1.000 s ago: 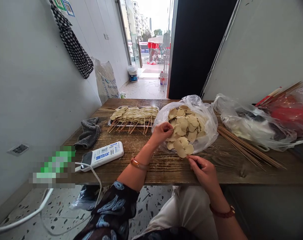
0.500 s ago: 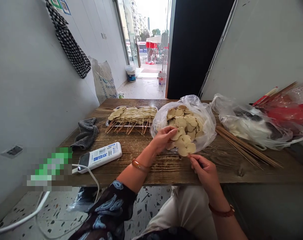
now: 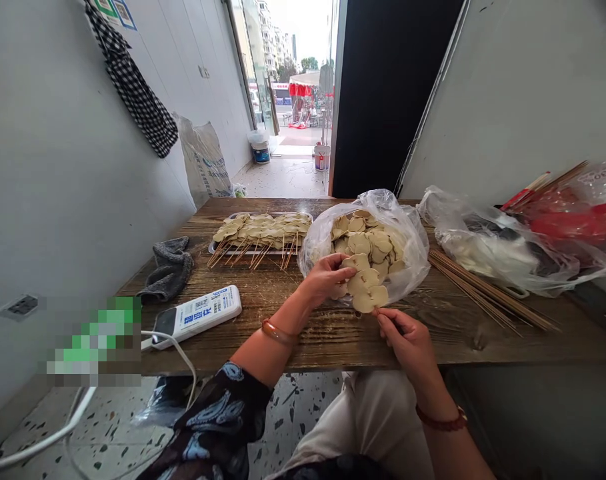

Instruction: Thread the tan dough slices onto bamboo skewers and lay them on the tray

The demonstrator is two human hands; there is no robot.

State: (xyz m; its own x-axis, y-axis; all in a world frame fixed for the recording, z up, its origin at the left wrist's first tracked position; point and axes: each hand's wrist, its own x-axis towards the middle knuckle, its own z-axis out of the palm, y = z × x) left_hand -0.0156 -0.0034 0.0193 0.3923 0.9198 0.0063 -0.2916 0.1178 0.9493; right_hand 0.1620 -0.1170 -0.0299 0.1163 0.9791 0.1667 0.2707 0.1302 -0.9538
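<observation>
Several thin, round, pale beige food slices (image 3: 369,299) are threaded in an overlapping row, with short bits of stick showing through them. My left hand (image 3: 327,277) pinches the top slice between thumb and fingers. Below the row, my right hand (image 3: 407,337) is closed on the lower end of the wooden skewer (image 3: 376,311), most of which the slices and fingers hide. Just behind both hands sits an open clear plastic bag (image 3: 417,257), holding a heap of loose slices (image 3: 377,241). Left of it, a tray (image 3: 213,248) bears filled skewers (image 3: 263,230), their bare sticks pointing toward me.
Bare skewers (image 3: 490,290) lie loose on the wooden table (image 3: 283,333) at right, beside crumpled plastic bags (image 3: 487,250). A grey cloth (image 3: 169,270) and a white power bank (image 3: 203,313) with a cable lie at left. Walls stand on both sides.
The view has shifted slightly, so everything sits a little further left. Both hands keep their grip on the slices and skewer, with hardly any visible movement.
</observation>
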